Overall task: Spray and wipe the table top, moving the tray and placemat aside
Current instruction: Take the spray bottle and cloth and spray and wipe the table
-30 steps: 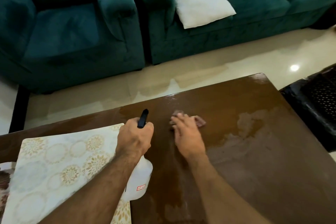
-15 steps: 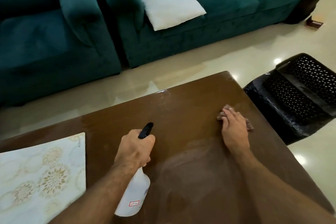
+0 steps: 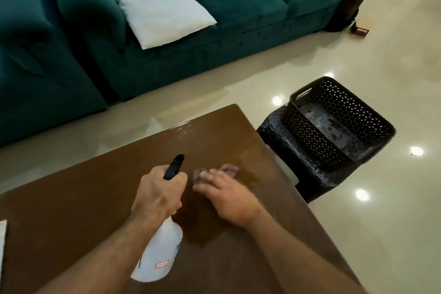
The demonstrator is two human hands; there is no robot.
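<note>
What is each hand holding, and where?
Left hand grips the spray bottle at its neck; right hand presses a cloth flat on the table.

My left grip [image 3: 160, 194] holds the spray bottle [image 3: 158, 252] over the worktop [image 3: 71, 217], just left of my right grip [image 3: 226, 194], which lies flat on the cloth [image 3: 230, 168]. The placemat [image 3: 2, 241] sits at the worktop's far left edge. Right of the worktop, a basket [image 3: 338, 124] rests on a stool [image 3: 281, 136]. The sofa [image 3: 238, 12] stands behind, a pillow [image 3: 157, 7] on it.
</note>
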